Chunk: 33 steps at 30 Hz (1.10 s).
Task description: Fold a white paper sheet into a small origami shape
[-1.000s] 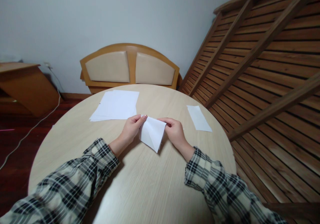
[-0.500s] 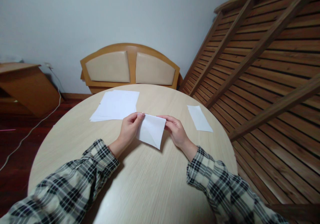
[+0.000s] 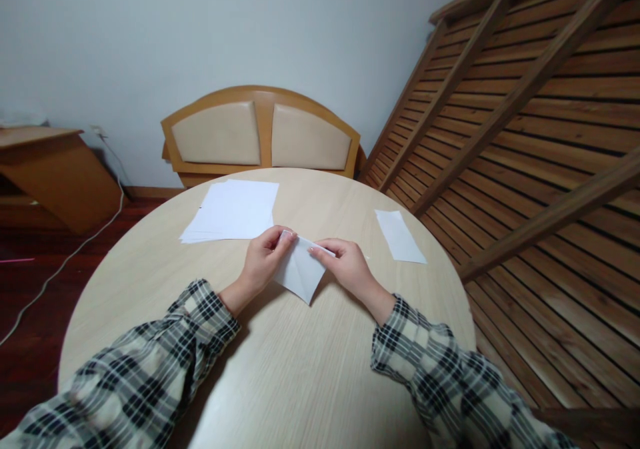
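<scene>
A small white sheet of paper (image 3: 302, 272) is held between both hands over the middle of the round table (image 3: 310, 382). Its top edge slants down to the right and one corner points toward me. My left hand (image 3: 263, 255) pinches the upper left corner, thumb on top. The upper right part is gripped by my right hand (image 3: 350, 265), its thumb lying on the face of the paper. Fingers behind the sheet are hidden on both sides.
Several white sheets (image 3: 235, 209) lie in a loose stack at the back left of the table. A creased white paper strip (image 3: 401, 237) lies at the right. Beyond the table stands a padded headboard (image 3: 265, 129); a slatted wooden frame (image 3: 525, 135) leans at the right.
My right thumb has come over onto the front of the paper, and the right hand has moved slightly left. The sheet has tilted, its right side lower.
</scene>
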Available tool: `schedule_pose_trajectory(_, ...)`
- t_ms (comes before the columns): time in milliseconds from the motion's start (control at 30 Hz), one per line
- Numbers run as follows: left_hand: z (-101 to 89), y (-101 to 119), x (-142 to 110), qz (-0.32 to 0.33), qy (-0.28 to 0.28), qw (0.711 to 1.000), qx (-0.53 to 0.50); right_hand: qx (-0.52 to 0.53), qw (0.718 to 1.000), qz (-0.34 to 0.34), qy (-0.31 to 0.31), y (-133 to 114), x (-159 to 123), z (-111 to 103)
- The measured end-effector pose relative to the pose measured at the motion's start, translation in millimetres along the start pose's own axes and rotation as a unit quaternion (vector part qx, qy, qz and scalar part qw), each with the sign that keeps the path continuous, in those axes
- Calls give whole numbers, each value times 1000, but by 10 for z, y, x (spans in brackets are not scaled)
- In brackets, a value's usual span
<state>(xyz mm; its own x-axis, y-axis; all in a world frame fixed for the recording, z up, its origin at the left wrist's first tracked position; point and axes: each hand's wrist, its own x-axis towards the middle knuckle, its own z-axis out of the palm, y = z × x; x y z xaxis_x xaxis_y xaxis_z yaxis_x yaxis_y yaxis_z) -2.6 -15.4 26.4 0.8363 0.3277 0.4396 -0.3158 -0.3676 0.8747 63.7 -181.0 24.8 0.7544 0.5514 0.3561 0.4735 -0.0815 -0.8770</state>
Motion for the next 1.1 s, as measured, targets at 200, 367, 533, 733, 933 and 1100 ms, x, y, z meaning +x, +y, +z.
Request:
schedule_pose_trajectory(200,5,-6,5,-15,-13,1000,-23,6,1000,-3,6,23,13,-5)
schedule_pose_trajectory(367,14,-4,23,-20,-40,999,-16,43,999,10,-32,10,9,30)
schedule_pose_trajectory(533,36,21,27,-35,-89,995,-25,21,1000,4,-9,-11,5,60)
schedule_pose_trajectory(733,39,-6,31,-55,-102,993,-37,37,996,1,84,41,43,-14)
schedule_pose_trajectory(933,16,30,45,-68,-108,991,-37,41,993,11,114,81,57,-44)
schedule_pose_trajectory(1100,-14,-2,59,-105,-145,982,-65,52,993,32,106,114,59,-25)
